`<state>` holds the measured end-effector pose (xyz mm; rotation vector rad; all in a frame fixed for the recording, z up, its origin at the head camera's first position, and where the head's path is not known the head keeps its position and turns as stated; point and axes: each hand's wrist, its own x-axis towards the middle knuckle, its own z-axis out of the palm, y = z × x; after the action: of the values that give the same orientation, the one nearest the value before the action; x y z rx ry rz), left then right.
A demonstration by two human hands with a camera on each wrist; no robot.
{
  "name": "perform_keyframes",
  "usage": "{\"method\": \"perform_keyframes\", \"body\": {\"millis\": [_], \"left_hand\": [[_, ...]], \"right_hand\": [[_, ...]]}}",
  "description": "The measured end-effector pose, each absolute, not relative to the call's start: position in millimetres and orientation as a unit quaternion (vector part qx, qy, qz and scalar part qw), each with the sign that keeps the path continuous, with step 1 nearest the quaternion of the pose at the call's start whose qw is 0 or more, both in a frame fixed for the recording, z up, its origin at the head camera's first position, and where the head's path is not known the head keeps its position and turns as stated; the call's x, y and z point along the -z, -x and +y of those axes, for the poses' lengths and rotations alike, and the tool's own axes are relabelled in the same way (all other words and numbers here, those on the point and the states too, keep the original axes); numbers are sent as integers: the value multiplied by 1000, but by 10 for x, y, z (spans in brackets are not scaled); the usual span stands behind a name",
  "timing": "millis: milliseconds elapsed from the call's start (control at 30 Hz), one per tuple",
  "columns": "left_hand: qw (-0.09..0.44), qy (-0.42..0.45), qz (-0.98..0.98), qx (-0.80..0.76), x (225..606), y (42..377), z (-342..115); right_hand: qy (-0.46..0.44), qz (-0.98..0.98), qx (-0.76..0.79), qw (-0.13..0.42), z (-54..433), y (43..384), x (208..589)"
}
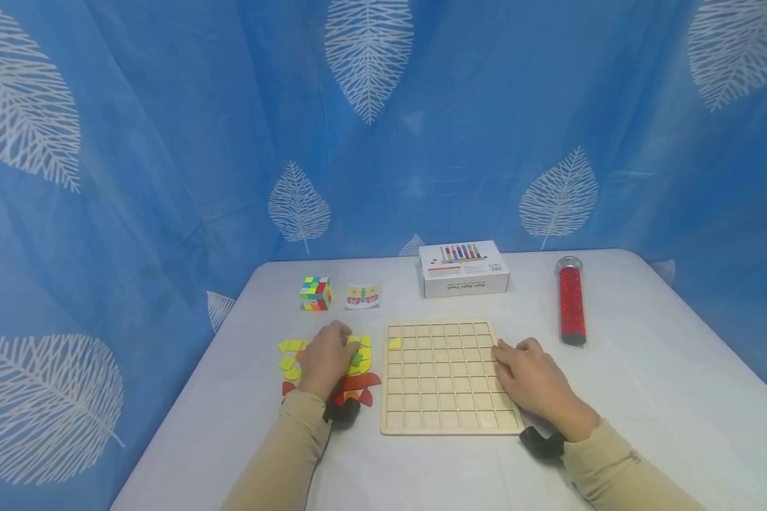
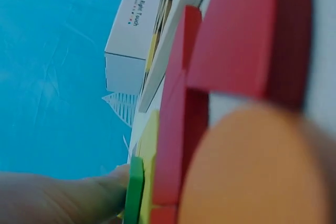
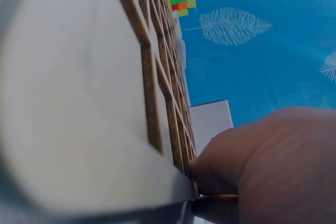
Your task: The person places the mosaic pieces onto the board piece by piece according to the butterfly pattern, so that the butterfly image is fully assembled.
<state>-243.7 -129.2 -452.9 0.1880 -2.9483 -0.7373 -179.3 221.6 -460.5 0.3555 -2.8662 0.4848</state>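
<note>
1. Surface (image 1: 444, 472): carries board and loose pieces.
2. Grid board (image 1: 450, 431): flat between the hands, presumably for reach.
3. Right hand (image 1: 537, 380): fingers clamped on the board's right edge, probably against sliding.
4. Left hand (image 1: 324, 360): over loose pieces (image 1: 362, 382) left of the board; fingertips hidden, we can't tell if they grip the green piece (image 1: 356, 360).
5. Yellow tile (image 1: 394, 343): board's left column, second row from far edge; we'd expect cell walls to locate it.

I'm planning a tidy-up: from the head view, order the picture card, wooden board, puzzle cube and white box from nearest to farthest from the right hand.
1. Wooden board: right hand at its right edge.
2. White box: behind the board.
3. Picture card: left of the box.
4. Puzzle cube: left of the card.
</note>
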Motion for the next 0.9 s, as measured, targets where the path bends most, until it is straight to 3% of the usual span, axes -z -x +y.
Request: {"method": "perform_keyframes", "body": {"millis": [233,400,733,900], "left_hand": [[101,-49,-951,288,4524,2383,-1200],[150,9,-946,288,4524,2312,-1032],[143,95,-951,257,4317,2298,-783],[188,141,-940,246,4198,2329,-680]], "right_hand": [[-118,-974,-167,100,2221,1783,4600],[-122,-973,-167,101,2214,1790,4591],[-126,-971,-168,111,2201,1787,4600],[-128,-971,-163,120,2195,1787,4587]]}}
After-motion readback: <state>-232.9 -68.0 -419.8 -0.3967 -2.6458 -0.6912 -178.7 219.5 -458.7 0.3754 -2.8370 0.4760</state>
